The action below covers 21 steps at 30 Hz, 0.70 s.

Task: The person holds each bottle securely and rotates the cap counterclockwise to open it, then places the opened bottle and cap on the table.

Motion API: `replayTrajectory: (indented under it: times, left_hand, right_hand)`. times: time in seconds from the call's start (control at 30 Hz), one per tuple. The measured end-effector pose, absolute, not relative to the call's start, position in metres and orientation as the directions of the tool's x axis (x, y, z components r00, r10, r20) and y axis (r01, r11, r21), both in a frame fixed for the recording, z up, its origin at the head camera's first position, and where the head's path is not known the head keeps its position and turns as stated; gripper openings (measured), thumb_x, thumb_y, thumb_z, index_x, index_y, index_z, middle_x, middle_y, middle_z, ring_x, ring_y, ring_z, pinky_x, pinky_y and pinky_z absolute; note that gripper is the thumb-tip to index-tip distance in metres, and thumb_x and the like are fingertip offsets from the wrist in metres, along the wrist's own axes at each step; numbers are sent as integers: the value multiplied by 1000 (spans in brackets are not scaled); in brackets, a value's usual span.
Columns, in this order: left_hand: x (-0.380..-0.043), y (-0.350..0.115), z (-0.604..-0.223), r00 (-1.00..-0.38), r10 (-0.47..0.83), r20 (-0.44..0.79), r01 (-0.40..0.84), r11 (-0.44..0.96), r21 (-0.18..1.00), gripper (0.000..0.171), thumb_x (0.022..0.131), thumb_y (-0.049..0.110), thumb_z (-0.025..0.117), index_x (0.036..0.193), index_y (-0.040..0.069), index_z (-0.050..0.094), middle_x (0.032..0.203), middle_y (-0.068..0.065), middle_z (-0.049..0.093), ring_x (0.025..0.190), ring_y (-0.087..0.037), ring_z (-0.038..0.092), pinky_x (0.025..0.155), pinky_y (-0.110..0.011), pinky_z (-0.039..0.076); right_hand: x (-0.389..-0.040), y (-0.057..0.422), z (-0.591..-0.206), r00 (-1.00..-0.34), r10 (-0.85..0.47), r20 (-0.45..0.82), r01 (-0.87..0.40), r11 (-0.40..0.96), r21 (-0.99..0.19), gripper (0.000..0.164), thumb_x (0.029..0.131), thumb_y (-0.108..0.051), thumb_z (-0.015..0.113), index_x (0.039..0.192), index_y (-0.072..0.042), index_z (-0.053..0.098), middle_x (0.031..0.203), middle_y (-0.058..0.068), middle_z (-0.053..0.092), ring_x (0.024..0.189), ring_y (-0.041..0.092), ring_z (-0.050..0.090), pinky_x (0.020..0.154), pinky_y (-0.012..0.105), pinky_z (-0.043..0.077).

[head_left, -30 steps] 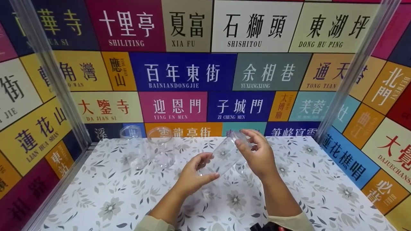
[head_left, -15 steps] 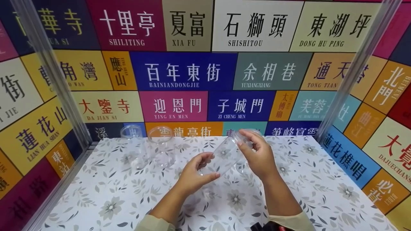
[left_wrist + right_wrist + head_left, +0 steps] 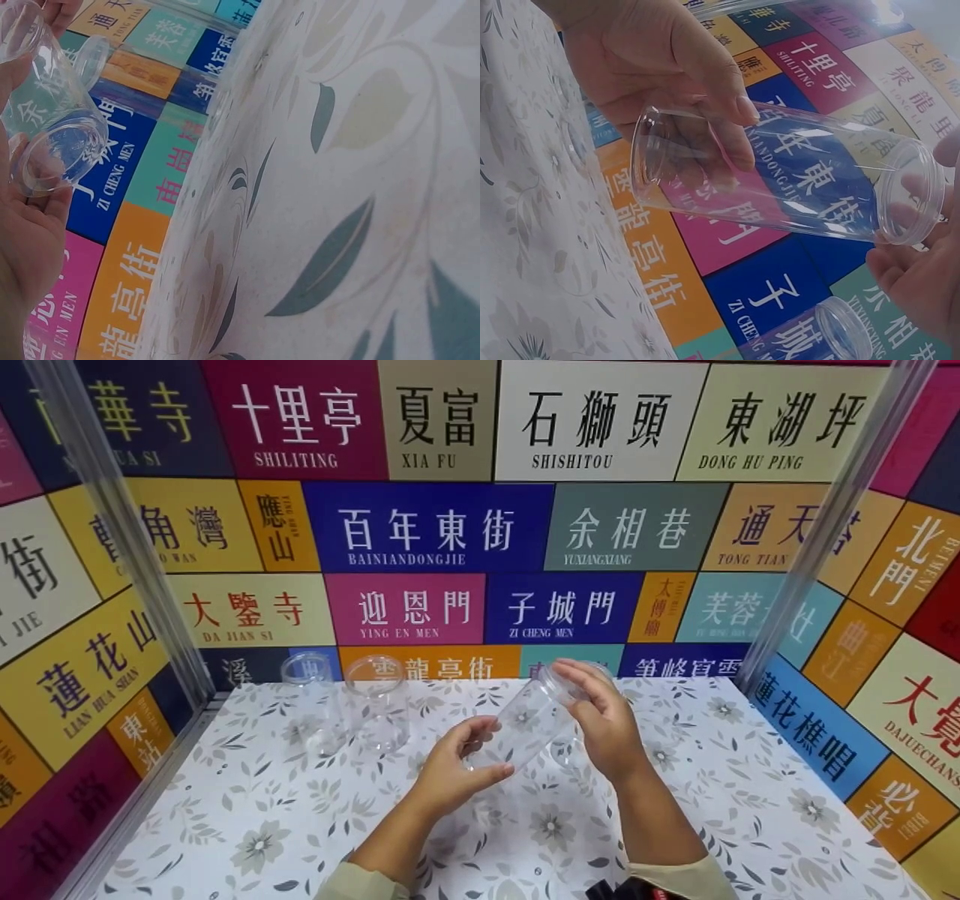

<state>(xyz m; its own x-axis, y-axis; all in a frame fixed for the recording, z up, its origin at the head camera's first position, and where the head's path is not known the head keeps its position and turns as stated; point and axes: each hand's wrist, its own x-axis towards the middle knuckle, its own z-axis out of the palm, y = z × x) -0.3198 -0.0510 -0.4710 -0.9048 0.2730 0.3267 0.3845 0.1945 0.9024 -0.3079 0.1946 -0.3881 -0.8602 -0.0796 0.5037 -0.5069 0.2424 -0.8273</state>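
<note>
A clear plastic jar [image 3: 519, 726] is held tilted above the table, its ringed, capped-looking end up and to the right. My left hand [image 3: 454, 765] grips the lower end, thumb on the near side and fingers round the far side; in the right wrist view these fingers show through the wall of the jar [image 3: 795, 176]. At the upper end my right hand [image 3: 606, 727] holds the ringed rim [image 3: 911, 193], thumb and fingers on opposite sides of it. No contents show inside. Another clear jar [image 3: 564, 751] stands behind, mostly hidden by the right hand.
Two more clear jars, one jar [image 3: 376, 712] and a second jar [image 3: 311, 712], stand upright at the back left. They are on a table [image 3: 262, 802] with a leaf-patterned cover. Colourful sign panels [image 3: 420, 529] wall in the back and sides.
My right hand's fingers have turned and slid around the jar's upper end, its thumb drawing back to the right. The left hand and the jar have kept their place.
</note>
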Motion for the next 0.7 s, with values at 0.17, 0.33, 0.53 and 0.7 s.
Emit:
replayTrajectory:
  times: [0.17, 0.33, 0.53, 0.7]
  left_hand:
    - [-320, -51, -471, -904, 274, 329, 385, 184, 904, 76, 84, 38, 92, 149, 17, 58, 147, 2, 66, 138, -19, 59, 126, -46, 44]
    - [-320, -50, -471, -909, 273, 316, 374, 193, 907, 76, 84, 40, 92, 149, 20, 59, 148, 2, 67, 140, -20, 59, 127, -45, 44]
    - [-320, -51, -472, -908, 279, 313, 373, 193, 908, 76, 84, 41, 91, 150, 21, 58, 150, -1, 65, 141, -20, 58, 127, -45, 43]
    - [-320, -51, -472, -904, 284, 318, 377, 185, 908, 77, 84, 40, 91, 150, 20, 57, 151, -1, 65, 141, -19, 58, 127, -46, 43]
  right_hand:
    - [-307, 195, -387, -849, -74, 523, -520, 286, -805, 45, 105, -11, 52, 149, -15, 63, 161, 0, 53, 152, 19, 45, 120, 32, 44]
    - [-310, 196, -389, -837, -38, 546, -528, 320, -786, 44, 105, -22, 65, 148, -17, 64, 157, 0, 55, 145, 16, 49, 104, 18, 46]
    - [-311, 197, -388, -853, 4, 522, -489, 344, -802, 46, 102, -29, 71, 146, -19, 65, 155, 0, 56, 129, 16, 54, 95, 23, 48]
    - [-311, 198, -386, -877, 39, 479, -428, 391, -815, 51, 100, -36, 75, 146, -19, 65, 149, -1, 58, 109, 19, 52, 82, 25, 48]
